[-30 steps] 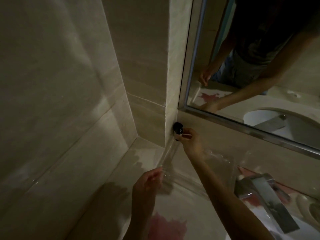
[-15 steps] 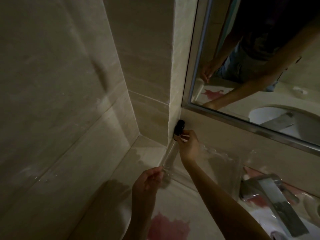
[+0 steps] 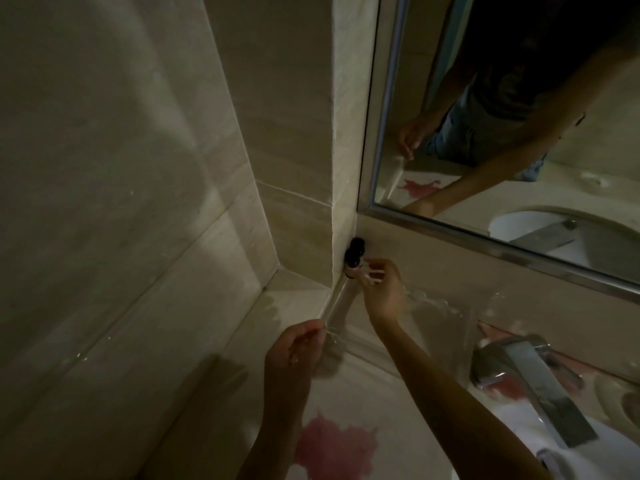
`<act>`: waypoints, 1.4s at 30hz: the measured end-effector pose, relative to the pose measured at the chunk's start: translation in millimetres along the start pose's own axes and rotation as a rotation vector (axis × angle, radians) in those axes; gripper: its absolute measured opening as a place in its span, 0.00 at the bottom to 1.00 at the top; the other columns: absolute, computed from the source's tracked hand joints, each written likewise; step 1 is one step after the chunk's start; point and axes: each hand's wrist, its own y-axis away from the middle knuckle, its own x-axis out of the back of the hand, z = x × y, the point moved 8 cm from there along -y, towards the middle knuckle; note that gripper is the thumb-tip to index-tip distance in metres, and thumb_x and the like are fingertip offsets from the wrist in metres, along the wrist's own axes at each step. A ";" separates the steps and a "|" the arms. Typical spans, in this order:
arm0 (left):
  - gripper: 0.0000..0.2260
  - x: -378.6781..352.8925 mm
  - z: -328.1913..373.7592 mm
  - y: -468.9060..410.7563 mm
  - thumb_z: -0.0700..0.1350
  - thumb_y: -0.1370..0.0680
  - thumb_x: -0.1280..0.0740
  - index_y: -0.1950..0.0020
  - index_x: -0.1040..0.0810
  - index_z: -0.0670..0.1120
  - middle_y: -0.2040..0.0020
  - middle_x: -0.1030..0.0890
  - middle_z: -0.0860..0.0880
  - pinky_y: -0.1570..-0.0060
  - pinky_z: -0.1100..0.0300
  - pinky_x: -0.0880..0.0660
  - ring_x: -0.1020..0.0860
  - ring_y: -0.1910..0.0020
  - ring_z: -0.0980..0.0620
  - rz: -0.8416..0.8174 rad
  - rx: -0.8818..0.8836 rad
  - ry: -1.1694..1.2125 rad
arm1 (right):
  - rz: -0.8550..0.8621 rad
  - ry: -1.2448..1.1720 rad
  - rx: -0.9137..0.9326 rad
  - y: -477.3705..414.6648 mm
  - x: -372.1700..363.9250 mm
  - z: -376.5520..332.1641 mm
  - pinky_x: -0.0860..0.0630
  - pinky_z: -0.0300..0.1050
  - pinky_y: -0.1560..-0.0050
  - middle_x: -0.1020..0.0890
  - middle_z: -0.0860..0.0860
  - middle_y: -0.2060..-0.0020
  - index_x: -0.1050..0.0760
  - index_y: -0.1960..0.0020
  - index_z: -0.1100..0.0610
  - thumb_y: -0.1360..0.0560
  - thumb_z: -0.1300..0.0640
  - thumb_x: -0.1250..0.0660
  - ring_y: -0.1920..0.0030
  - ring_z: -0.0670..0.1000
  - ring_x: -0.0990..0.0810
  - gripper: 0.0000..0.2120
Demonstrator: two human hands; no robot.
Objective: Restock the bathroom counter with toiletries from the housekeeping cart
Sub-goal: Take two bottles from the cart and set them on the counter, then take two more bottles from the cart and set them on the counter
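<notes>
Two small bottles with black caps (image 3: 355, 252) stand tight in the corner where the side wall meets the wall under the mirror. My right hand (image 3: 384, 292) reaches to them, and its fingertips pinch the pale body of the nearer bottle just below the cap. A clear plastic tray (image 3: 440, 317) lies on the counter against the back wall, hard to make out in the dim light. My left hand (image 3: 294, 355) pinches the tray's front left corner.
A chrome faucet (image 3: 530, 382) and a white sink basin (image 3: 512, 441) sit to the right. The mirror (image 3: 519, 98) above reflects a person's arms. A pink patch (image 3: 332, 448) marks the beige counter. Tiled walls close in on the left.
A second black cap now shows in the corner. My right hand has slipped slightly down and right from the caps. My left hand stays at the tray corner.
</notes>
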 end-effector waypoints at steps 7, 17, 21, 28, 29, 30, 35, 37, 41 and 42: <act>0.07 -3.0 20.1 28.0 0.39 0.25 0.29 0.51 0.18 0.51 0.54 0.16 0.52 0.52 0.60 0.22 0.17 0.53 0.55 -0.032 -0.099 -0.076 | -0.061 -0.018 0.138 46.5 41.5 -15.3 0.20 0.49 0.48 0.20 0.41 0.53 0.24 0.48 0.45 0.27 0.46 0.29 0.52 0.39 0.21 0.10; 0.07 21.5 27.3 102.9 0.39 0.25 0.29 0.50 0.19 0.50 0.52 0.16 0.54 0.48 0.64 0.24 0.19 0.49 0.58 -0.080 -0.143 -0.083 | -0.261 -0.155 0.262 159.8 99.2 -72.6 0.22 0.48 0.45 0.17 0.41 0.56 0.22 0.55 0.48 0.26 0.57 0.29 0.54 0.44 0.18 0.05; 0.08 40.3 24.7 137.6 0.41 0.24 0.30 0.47 0.19 0.49 0.50 0.16 0.54 0.46 0.61 0.23 0.19 0.48 0.57 -0.025 -0.188 -0.138 | -0.338 -0.181 0.300 207.1 125.7 -82.6 0.23 0.43 0.46 0.17 0.42 0.55 0.21 0.54 0.51 0.25 0.58 0.30 0.53 0.45 0.18 0.02; 0.07 66.3 22.1 219.7 0.37 0.25 0.29 0.52 0.18 0.48 0.56 0.16 0.55 0.59 0.73 0.27 0.19 0.57 0.63 0.144 -0.271 -0.190 | -0.484 -0.249 0.347 284.2 178.8 -82.7 0.24 0.34 0.52 0.16 0.46 0.56 0.20 0.54 0.55 0.24 0.60 0.31 0.54 0.45 0.17 0.02; 0.06 72.2 17.6 234.8 0.38 0.26 0.29 0.52 0.18 0.48 0.57 0.16 0.56 0.60 0.75 0.28 0.20 0.58 0.65 0.181 -0.280 -0.225 | -0.520 -0.246 0.360 295.7 184.5 -80.9 0.24 0.34 0.51 0.16 0.46 0.56 0.19 0.54 0.55 0.24 0.60 0.31 0.54 0.45 0.17 0.02; 0.07 78.8 11.1 250.7 0.38 0.26 0.29 0.52 0.18 0.49 0.58 0.17 0.58 0.60 0.76 0.29 0.21 0.59 0.67 0.223 -0.292 -0.265 | -0.556 -0.244 0.376 307.2 189.8 -78.5 0.24 0.34 0.51 0.16 0.46 0.56 0.19 0.54 0.55 0.24 0.61 0.31 0.54 0.45 0.17 0.03; 0.16 124.2 -48.6 338.2 0.31 0.28 0.29 0.56 0.20 0.54 0.64 0.17 0.60 0.59 0.71 0.25 0.21 0.63 0.68 0.463 -0.202 -0.175 | -0.765 -0.242 0.374 369.6 194.1 -61.1 0.24 0.34 0.55 0.17 0.45 0.58 0.20 0.53 0.54 0.25 0.54 0.32 0.56 0.44 0.18 0.05; 0.14 136.3 -62.8 374.2 0.30 0.27 0.30 0.55 0.19 0.50 0.64 0.17 0.59 0.61 0.74 0.26 0.21 0.63 0.68 0.530 -0.166 -0.141 | -0.847 -0.216 0.337 392.7 189.9 -51.5 0.26 0.32 0.58 0.17 0.44 0.60 0.20 0.55 0.52 0.25 0.56 0.31 0.58 0.42 0.20 0.01; 0.09 146.0 -73.6 430.5 0.33 0.25 0.31 0.50 0.19 0.46 0.58 0.18 0.56 0.60 0.75 0.27 0.21 0.62 0.69 0.573 -0.112 -0.160 | -0.995 -0.101 0.401 429.8 196.1 -45.2 0.24 0.36 0.51 0.17 0.40 0.55 0.21 0.52 0.49 0.24 0.58 0.32 0.54 0.42 0.19 0.05; 0.09 146.1 -75.6 439.3 0.34 0.25 0.31 0.50 0.20 0.47 0.58 0.18 0.56 0.60 0.76 0.27 0.21 0.62 0.69 0.576 -0.097 -0.178 | -1.019 -0.061 0.445 436.4 201.0 -45.2 0.25 0.37 0.49 0.18 0.39 0.54 0.21 0.52 0.48 0.23 0.57 0.32 0.53 0.42 0.19 0.05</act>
